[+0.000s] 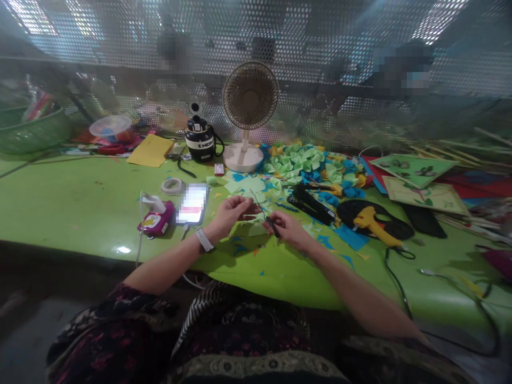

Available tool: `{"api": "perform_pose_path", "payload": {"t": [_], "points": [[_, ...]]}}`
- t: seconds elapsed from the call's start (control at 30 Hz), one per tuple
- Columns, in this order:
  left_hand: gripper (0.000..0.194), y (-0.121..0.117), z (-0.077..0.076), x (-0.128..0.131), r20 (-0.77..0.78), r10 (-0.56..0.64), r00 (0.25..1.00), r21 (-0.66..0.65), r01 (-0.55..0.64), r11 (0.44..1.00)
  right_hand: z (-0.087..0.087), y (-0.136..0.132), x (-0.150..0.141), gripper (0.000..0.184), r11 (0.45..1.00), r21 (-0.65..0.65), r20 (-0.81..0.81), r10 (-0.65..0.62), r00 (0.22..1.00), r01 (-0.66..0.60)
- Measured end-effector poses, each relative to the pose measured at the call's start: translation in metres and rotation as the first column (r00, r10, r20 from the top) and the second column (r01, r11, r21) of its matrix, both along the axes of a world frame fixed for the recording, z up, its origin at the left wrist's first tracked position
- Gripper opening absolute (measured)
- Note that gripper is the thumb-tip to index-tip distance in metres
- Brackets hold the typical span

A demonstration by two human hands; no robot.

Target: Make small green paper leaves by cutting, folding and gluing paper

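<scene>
My right hand (288, 228) is closed around the black handles of a pair of scissors (272, 226), whose thin blades point up and left toward my other hand. My left hand (232, 214), with a pale watch strap on its wrist, has thumb and fingers pinched on a small piece of light-green paper (259, 217) beside the blades. The paper's outline is hard to make out against the scraps behind it. Flat light-green paper (246, 184) lies just beyond my hands, and blue and green clippings are scattered around them.
Behind my hands stand a fan (250, 98), a dark bottle (200, 141) and a heap of folded green paper pieces (298, 159). A black stapler (311, 204) and a yellow glue gun (376, 226) lie right. At left are a lit phone (192, 204) and a purple box (157, 220).
</scene>
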State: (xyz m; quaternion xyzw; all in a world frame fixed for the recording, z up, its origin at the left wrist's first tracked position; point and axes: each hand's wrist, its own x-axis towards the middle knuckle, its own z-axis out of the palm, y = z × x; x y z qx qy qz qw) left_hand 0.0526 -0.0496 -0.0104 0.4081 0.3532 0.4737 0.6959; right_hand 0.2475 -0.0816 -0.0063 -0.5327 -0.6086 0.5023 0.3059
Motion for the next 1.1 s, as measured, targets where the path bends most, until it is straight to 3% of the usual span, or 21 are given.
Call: {"api": "perform_pose_path", "payload": {"t": [0.37, 0.87, 1.1], "points": [[0.037, -0.0009, 0.0024, -0.0003, 0.003, 0.007, 1.000, -0.018, -0.006, 1.000, -0.0081, 0.0011, 0.0015, 0.054, 0.998, 0.066, 0.038, -0.008, 0.999, 0.005], [0.034, 0.0021, 0.0043, -0.0017, -0.031, 0.051, 0.998, 0.003, -0.051, 0.999, -0.0036, -0.0012, 0.0005, 0.054, 0.996, 0.087, 0.072, -0.001, 0.997, -0.005], [0.036, 0.0039, -0.0014, -0.0018, -0.029, -0.013, 0.999, 0.031, 0.014, 0.999, -0.0060, -0.0003, 0.0017, 0.053, 0.998, 0.069, 0.063, 0.003, 0.998, -0.008]]}}
